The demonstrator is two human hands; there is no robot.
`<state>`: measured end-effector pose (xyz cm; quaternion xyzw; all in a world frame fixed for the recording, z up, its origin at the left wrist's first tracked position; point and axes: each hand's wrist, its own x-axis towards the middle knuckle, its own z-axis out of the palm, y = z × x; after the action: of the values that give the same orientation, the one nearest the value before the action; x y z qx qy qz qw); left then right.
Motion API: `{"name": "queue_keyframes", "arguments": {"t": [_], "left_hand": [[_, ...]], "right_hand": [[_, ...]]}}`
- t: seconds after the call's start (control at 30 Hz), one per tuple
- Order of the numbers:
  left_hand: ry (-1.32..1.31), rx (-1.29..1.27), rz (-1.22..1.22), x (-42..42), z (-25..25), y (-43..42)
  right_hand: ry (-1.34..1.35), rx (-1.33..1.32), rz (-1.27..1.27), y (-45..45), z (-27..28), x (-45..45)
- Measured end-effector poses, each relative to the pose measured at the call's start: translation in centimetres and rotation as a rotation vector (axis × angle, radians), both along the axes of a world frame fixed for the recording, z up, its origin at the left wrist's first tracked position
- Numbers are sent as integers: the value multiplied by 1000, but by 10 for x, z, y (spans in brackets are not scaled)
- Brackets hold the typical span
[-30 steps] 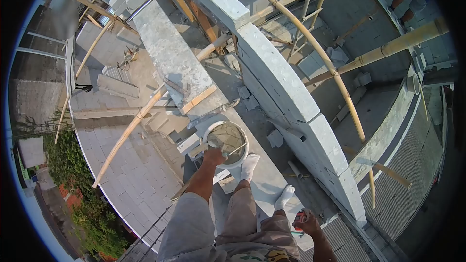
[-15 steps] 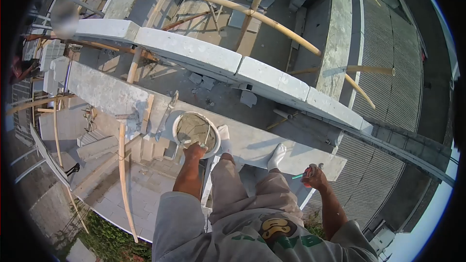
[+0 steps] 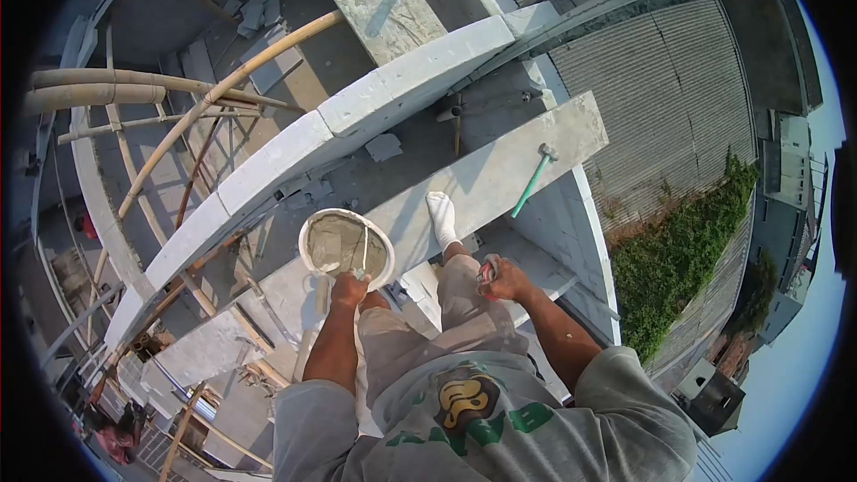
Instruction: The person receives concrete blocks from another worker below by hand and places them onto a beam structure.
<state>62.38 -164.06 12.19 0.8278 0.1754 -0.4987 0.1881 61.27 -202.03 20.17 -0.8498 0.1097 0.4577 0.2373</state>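
Observation:
My left hand is closed at the near rim of a white bucket of grey wet mortar. A thin pale strip, perhaps the bucket's handle, runs across the mortar toward my fingers. My right hand is closed in front of my thigh around a small reddish thing whose kind I cannot make out. A hammer with a green handle lies on the concrete ledge, its handle jutting past the near edge. My white-socked foot stands on the ledge between bucket and hammer.
A curved wall of white blocks runs beyond the ledge, with a drop between them. Bamboo poles cross the open rooms below. A corrugated roof and green plants lie right. Another person is at lower left.
The view has swung round, so ledge and wall now slant up to the right. My right hand has come away from the hammer, toward my body. My left hand stays at the bucket.

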Motion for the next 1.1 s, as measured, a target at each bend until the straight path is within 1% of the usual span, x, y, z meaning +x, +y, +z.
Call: {"name": "queue_keyframes", "arguments": {"t": [0.03, 0.07, 0.17, 0.2, 0.27, 0.3, 0.37, 0.4, 0.5, 0.57, 0.63, 0.7, 0.77, 0.8, 0.9, 0.93, 1.0, 1.03, 1.07, 1.1], "left_hand": [[-11, -7, -58, 12, -4, -24], [-23, -11, -120, 25, -10, -47], [-23, -21, -378, 65, -32, -118], [-9, -26, -472, 74, -37, -142], [-60, -54, -585, 96, -38, -195], [-80, -70, -631, 107, -39, -220], [-138, -120, -721, 120, -24, -266], [-172, -147, -760, 128, -24, -289], [-246, -227, -940, 141, -56, -342], [-367, -288, -1023, 140, -77, -373], [-297, -280, -1196, 160, -73, -413], [-334, -369, -1203, 170, -92, -436], [-307, -377, -1312, 171, -92, -471], [-283, -382, -1358, 165, -91, -479], [-343, -412, -1217, 142, -93, -462], [-346, -452, -1137, 140, -97, -447], [-523, -687, -1008, 140, -104, -404], [-599, -807, -938, 139, -105, -377], [-541, -751, -976, 147, -93, -359], [-485, -694, -1008, 155, -82, -340]], "right_hand": [[6, -2, -41, -11, 8, 4], [191, 35, -130, -30, 19, 12], [171, -70, -320, -90, 16, -15], [61, -137, -367, -107, 10, -36], [-154, -293, -438, -136, -7, -73], [-98, -290, -518, -145, -8, -77], [34, -278, -656, -159, 10, -85], [31, -293, -694, -162, 0, -107], [214, -260, -781, -151, 23, -95], [258, -205, -791, -140, 8, -107], [328, -115, -848, -126, -5, -109], [330, -65, -876, -104, -32, -123], [326, -42, -870, -82, -54, -131], [343, 14, -930, -79, -53, -120], [365, 89, -999, -72, -64, -94], [351, 61, -997, -73, -68, -80], [351, 94, -993, -71, -106, -70], [250, 101, -954, -57, -154, -91], [199, 76, -969, -61, -174, -81], [270, 50, -1011, -71, -188, -58]]}}
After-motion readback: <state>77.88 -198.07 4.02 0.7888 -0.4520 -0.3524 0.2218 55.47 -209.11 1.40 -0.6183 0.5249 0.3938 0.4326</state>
